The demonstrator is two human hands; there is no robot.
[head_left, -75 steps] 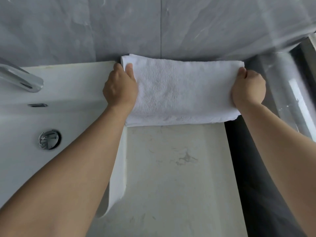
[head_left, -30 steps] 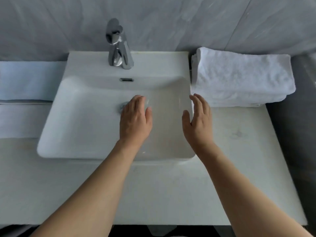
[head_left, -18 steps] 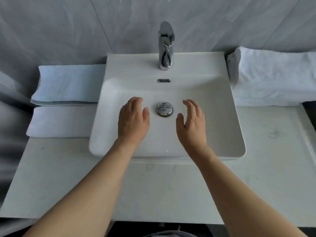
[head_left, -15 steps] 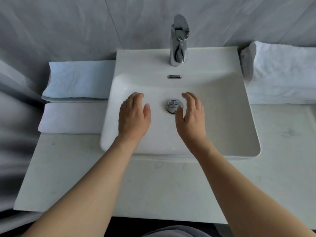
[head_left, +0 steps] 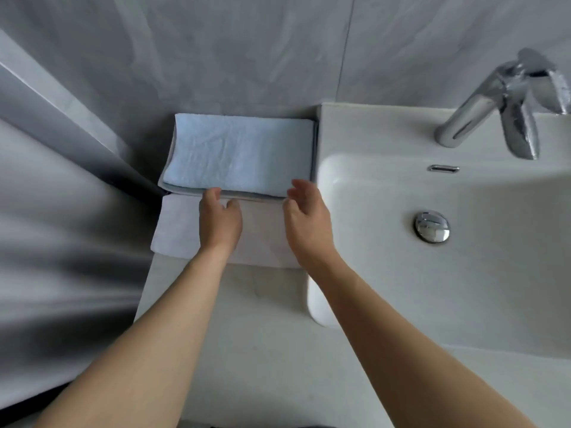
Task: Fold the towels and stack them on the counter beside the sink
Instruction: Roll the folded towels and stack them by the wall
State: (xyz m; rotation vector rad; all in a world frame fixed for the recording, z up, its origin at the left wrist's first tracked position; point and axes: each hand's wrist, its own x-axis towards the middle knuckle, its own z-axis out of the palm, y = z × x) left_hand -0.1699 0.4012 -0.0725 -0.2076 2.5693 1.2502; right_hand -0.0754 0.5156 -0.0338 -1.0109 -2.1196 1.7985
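- The light-blue towel (head_left: 238,152) lies folded on the bench (head_left: 247,329) against the wall, left of the sink (head_left: 432,242) — soft, light and limp, I judge; best taken at its near edge.
- A white towel (head_left: 179,230) lies just in front, partly under both hands.
- Left hand (head_left: 220,222) and right hand (head_left: 306,220) hover there, fingers (head_left: 213,193) loosely curled and holding nothing — whether they touch the cloth, I cannot tell.

Two bare forearms enter from the bottom edge, each uncovered from the frame edge to the wrist, with no sleeve showing. The left hand (head_left: 220,222) and the right hand (head_left: 306,220) are also bare: no glove, ring, watch or bracelet shows on either. The fingers (head_left: 299,188) of the right hand are slender and the nails look short and unpainted, though they are small here.
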